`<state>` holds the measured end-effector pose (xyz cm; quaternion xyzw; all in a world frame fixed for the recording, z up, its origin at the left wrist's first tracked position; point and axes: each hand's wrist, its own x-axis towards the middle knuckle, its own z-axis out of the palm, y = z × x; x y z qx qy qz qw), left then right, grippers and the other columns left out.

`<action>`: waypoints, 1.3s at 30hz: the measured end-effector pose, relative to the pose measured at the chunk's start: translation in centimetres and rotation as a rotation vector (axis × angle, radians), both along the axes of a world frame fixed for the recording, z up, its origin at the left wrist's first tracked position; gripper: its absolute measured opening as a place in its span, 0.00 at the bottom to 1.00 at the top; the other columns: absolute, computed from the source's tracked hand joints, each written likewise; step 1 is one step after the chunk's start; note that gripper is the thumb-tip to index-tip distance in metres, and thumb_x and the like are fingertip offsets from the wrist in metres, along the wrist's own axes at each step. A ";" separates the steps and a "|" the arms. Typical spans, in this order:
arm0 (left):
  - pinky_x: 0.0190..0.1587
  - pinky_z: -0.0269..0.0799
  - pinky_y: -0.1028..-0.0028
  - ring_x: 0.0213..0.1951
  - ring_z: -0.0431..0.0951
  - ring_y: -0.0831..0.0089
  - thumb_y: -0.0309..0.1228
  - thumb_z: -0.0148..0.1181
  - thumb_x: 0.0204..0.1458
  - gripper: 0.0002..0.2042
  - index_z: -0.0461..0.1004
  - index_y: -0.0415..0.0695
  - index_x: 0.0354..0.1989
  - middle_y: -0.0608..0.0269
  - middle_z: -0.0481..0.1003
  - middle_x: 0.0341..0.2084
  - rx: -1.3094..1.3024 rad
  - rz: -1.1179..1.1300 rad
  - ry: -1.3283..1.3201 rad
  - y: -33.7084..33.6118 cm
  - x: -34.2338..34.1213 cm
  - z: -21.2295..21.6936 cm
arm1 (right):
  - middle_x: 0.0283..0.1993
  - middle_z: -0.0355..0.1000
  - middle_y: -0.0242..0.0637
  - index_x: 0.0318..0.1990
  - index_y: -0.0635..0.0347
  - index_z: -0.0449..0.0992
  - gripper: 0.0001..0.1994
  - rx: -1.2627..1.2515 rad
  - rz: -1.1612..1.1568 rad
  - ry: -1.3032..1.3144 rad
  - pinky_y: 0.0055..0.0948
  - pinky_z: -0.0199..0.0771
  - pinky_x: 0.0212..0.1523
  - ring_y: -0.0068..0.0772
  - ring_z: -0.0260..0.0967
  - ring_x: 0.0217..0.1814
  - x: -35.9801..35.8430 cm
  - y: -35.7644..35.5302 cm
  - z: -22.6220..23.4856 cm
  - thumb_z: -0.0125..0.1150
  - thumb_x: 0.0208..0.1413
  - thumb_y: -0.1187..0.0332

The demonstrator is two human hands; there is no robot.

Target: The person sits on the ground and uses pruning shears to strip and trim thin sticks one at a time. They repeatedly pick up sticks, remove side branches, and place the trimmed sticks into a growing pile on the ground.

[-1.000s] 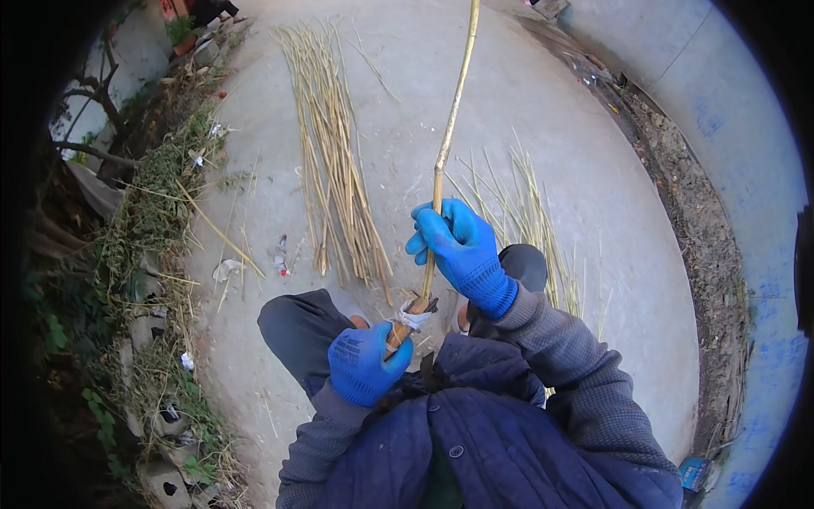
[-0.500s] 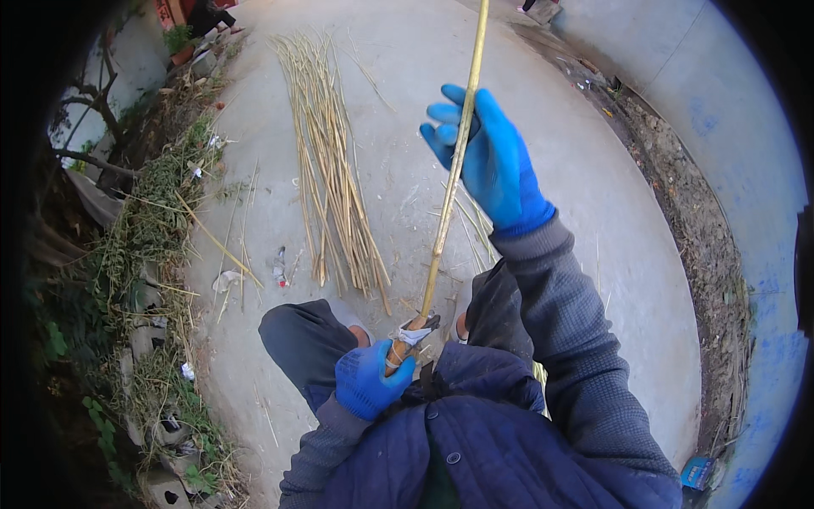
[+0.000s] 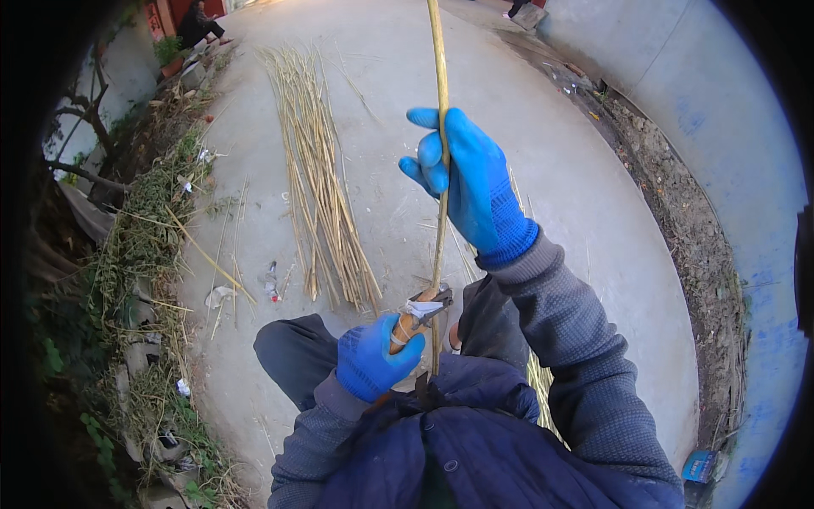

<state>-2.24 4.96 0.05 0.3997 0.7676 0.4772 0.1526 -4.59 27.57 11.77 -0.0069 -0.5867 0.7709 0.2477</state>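
Both my hands wear blue gloves. My right hand (image 3: 466, 182) is raised and closed around a long yellow stalk (image 3: 439, 76) that runs from my lap up past the top of the picture. My left hand (image 3: 370, 363) sits low over my knee, gripping the wooden handle of a small knife (image 3: 421, 311) wrapped with white tape. The blade's metal end touches the stalk low down. The stalk's bottom end is hidden against my dark jacket.
A long bundle of yellow stalks (image 3: 318, 182) lies on the concrete ground ahead to the left. More stalks (image 3: 543, 382) lie under my right arm. Weeds and rubble (image 3: 136, 280) line the left edge, a pale blue wall (image 3: 746, 170) and a dirt strip the right.
My right hand first rose up the stalk and away from the knife, then came back down a little and closed on it. The left hand stayed with the knife.
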 end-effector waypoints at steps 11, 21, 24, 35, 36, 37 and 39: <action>0.29 0.74 0.64 0.25 0.80 0.54 0.39 0.66 0.48 0.16 0.77 0.38 0.37 0.47 0.76 0.21 -0.173 -0.131 0.097 0.1 -0.9 -0.9 | 0.18 0.50 0.23 0.41 0.60 0.71 0.22 -0.047 -0.231 -0.066 0.27 0.76 0.31 0.17 0.49 0.17 -0.9 3.1 1.0 0.42 0.69 0.48; 0.27 0.73 0.64 0.23 0.80 0.58 0.42 0.67 0.48 0.18 0.76 0.38 0.35 0.49 0.75 0.19 -0.100 -0.052 -0.061 1.9 -1.3 0.5 | 0.18 0.51 0.23 0.40 0.61 0.69 0.23 -0.152 -0.247 -0.235 0.27 0.74 0.29 0.17 0.50 0.17 0.9 0.5 0.9 0.42 0.68 0.47; 0.28 0.74 0.65 0.24 0.81 0.61 0.43 0.66 0.49 0.19 0.76 0.36 0.35 0.51 0.75 0.19 0.039 -0.077 0.026 3.6 -3.7 2.4 | 0.24 0.64 0.30 0.49 0.67 0.69 0.23 0.017 -0.079 -0.015 0.31 0.78 0.43 0.22 0.63 0.23 0.8 1.3 0.1 0.38 0.71 0.52; 0.29 0.80 0.76 0.31 0.83 0.70 0.33 0.61 0.58 0.16 0.71 0.33 0.47 0.53 0.80 0.29 0.183 -0.046 -0.501 8.6 -8.9 6.0 | 0.37 0.76 0.43 0.64 0.63 0.64 0.21 0.536 -0.193 -0.267 0.29 0.77 0.38 0.30 0.77 0.35 8.0 -0.5 -11.3 0.48 0.67 0.63; 0.29 0.80 0.76 0.31 0.83 0.70 0.33 0.61 0.58 0.16 0.71 0.33 0.48 0.53 0.80 0.30 0.185 -0.057 -0.494 9.3 -8.8 5.7 | 0.30 0.77 0.42 0.62 0.63 0.66 0.20 0.515 -0.208 -0.281 0.30 0.77 0.34 0.32 0.78 0.30 8.0 -0.5 -12.0 0.50 0.66 0.64; 0.29 0.80 0.75 0.31 0.83 0.69 0.34 0.60 0.58 0.17 0.71 0.33 0.48 0.52 0.80 0.31 0.191 -0.077 -0.516 9.8 -8.5 5.2 | 0.30 0.77 0.42 0.61 0.63 0.66 0.20 0.544 -0.246 -0.343 0.30 0.77 0.33 0.32 0.77 0.29 8.1 -0.2 -12.6 0.50 0.66 0.64; 0.29 0.79 0.75 0.28 0.81 0.71 0.34 0.58 0.60 0.17 0.71 0.33 0.51 0.52 0.80 0.31 0.240 -0.062 -0.593 11.0 -7.7 4.3 | 0.28 0.76 0.42 0.61 0.62 0.66 0.19 0.580 -0.294 -0.274 0.31 0.75 0.30 0.33 0.77 0.27 8.0 1.0 -12.9 0.51 0.66 0.65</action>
